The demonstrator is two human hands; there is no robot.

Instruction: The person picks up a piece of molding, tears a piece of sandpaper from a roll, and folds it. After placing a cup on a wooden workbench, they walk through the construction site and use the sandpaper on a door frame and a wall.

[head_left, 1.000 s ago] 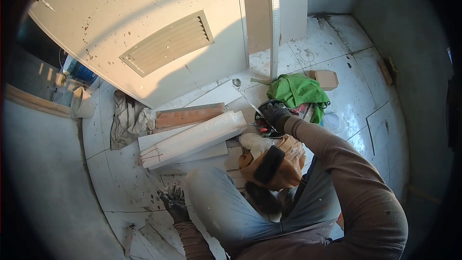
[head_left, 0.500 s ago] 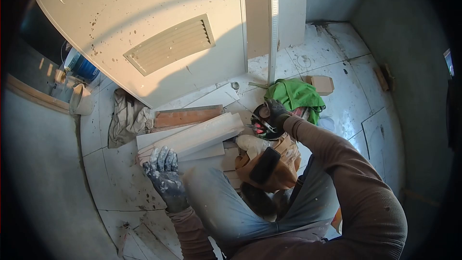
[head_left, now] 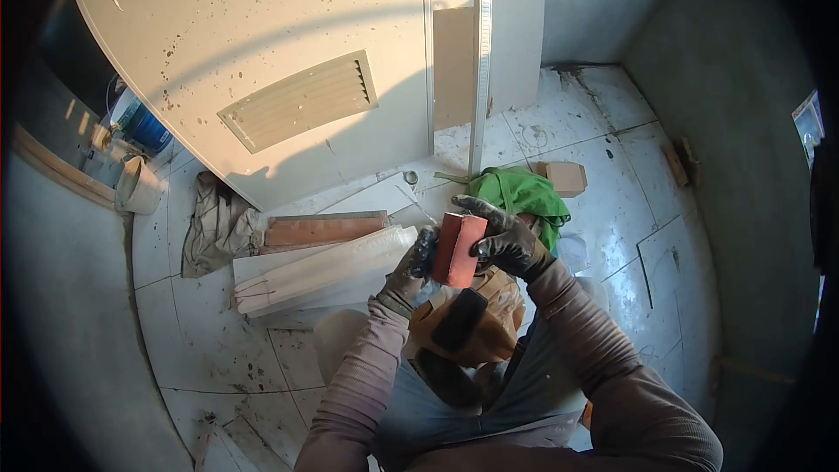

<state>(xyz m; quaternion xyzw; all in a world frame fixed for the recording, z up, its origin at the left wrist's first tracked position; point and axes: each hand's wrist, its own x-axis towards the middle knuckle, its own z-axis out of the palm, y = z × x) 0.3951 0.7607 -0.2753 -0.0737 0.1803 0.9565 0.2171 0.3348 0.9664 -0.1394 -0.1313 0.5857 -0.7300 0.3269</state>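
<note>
A red sanding block [head_left: 459, 251], apparently wrapped in sandpaper, is held up between my gloved hands above my lap. My right hand [head_left: 509, 243] grips its right side, thumb against the front face and index finger stretched past the top corner. At the block's left edge, my left hand [head_left: 414, 269] closes in with bent fingers; its dark glove is smeared with white. Below the block lies a brown paper bag [head_left: 498, 310] with a dark phone-like object [head_left: 461, 319] over it. Just behind my right hand is a green cloth bag [head_left: 522, 195].
Long white boards [head_left: 323, 273] and a reddish-brown plank [head_left: 325, 229] lie on the tiled floor to the left. A crumpled cloth [head_left: 214, 227] is beyond them. The stained door [head_left: 297, 44] stands ahead, beside a metal upright [head_left: 481, 61]. A small cardboard box [head_left: 564, 178] sits right of the green bag.
My right hand has come back from the dark container by the green bag and now holds the red block. The left hand has moved right and up from beside my knee to meet it.
</note>
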